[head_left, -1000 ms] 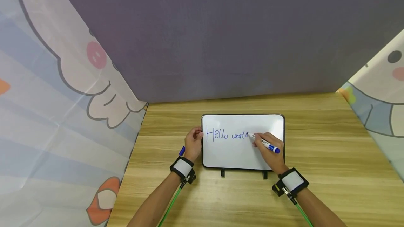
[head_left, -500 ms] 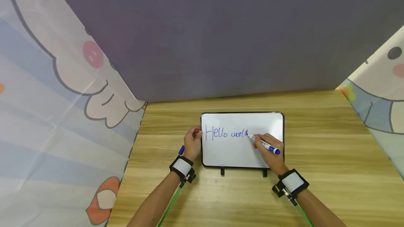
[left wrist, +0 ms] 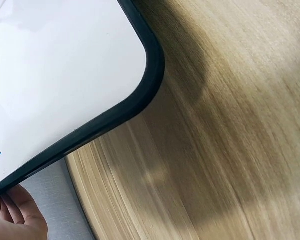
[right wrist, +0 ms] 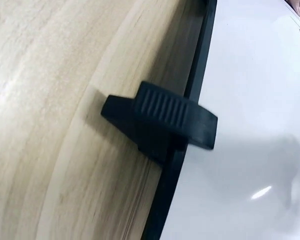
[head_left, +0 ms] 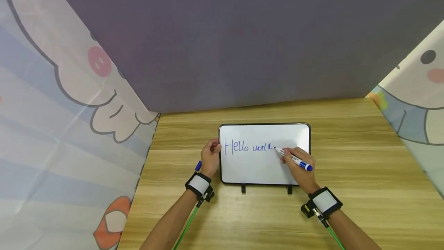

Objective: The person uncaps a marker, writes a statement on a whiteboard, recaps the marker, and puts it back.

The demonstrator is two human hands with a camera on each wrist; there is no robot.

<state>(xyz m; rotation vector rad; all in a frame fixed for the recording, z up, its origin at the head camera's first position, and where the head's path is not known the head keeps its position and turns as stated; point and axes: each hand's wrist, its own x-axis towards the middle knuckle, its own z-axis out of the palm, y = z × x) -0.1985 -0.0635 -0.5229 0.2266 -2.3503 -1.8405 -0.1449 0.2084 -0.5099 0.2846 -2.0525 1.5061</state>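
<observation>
Surface: a wooden table [head_left: 347,157] with pale, lengthwise grain fills the lower centre and lower right of the head view.
Room: a plain grey-purple panel [head_left: 243,38] closes the far side of the table; printed cartoon sheets [head_left: 52,126] hang at the left and right edges of the frame.
Whiteboard: a whiteboard [head_left: 263,169] with a black rim lies in the lower centre of the head view, raised on two black feet [right wrist: 160,120] at its near edge. "Hello world" is written in blue across its upper half.
Left hand: the left hand [head_left: 210,157] grips the left rim of the whiteboard, fingers curled round the edge; the left wrist view shows fingertips [left wrist: 12,212] touching the rim at the lower left of that frame. A blue cap [head_left: 198,165] sticks out just beside this hand; how it is held cannot be told.
Right hand: the right hand [head_left: 298,167] pinches a marker [head_left: 295,160], white with a blue end. The tip sits just right of the final letter, near the board's centre line.
Wrists: each wrist carries a black band with a white patch and a green cable.
Change from the earlier frame: the marker tip has shifted slightly right, away from the last letter, which is now complete. The left hand keeps the same grip on the rim.
</observation>
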